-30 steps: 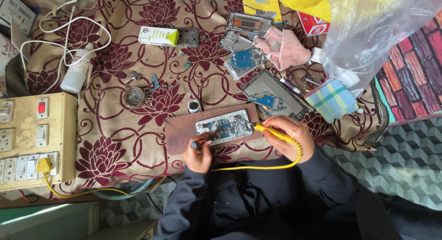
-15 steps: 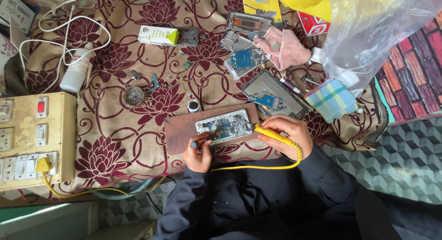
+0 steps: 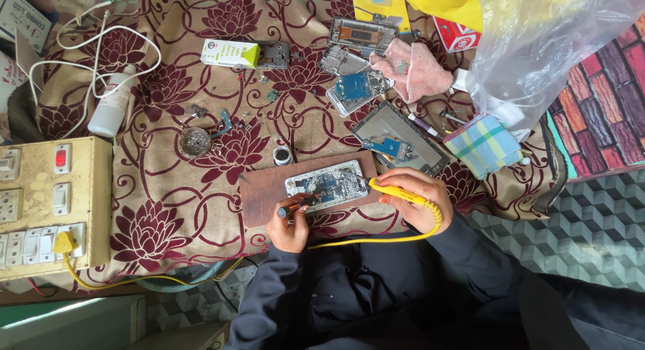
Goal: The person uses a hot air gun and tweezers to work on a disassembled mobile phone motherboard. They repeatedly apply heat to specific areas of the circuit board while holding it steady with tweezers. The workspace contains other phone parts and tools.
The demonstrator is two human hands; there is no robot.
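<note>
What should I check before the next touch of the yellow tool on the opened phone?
1. Opened phone lies on brown board: ok.
2. Right hand grips yellow tool: ok.
3. Left hand holds small dark tool at the phone's edge: ok.
4. Tool tip on the right contact: cannot tell.
5. Yellow cord lies off the phone: ok.

Table under a flowered cloth

On the cloth [image 3: 168,209] lie a brown board [image 3: 262,192], a white bottle [image 3: 111,108], a pink rag [image 3: 416,71], a checked cloth [image 3: 484,145] and a green-white box [image 3: 230,53].
</note>
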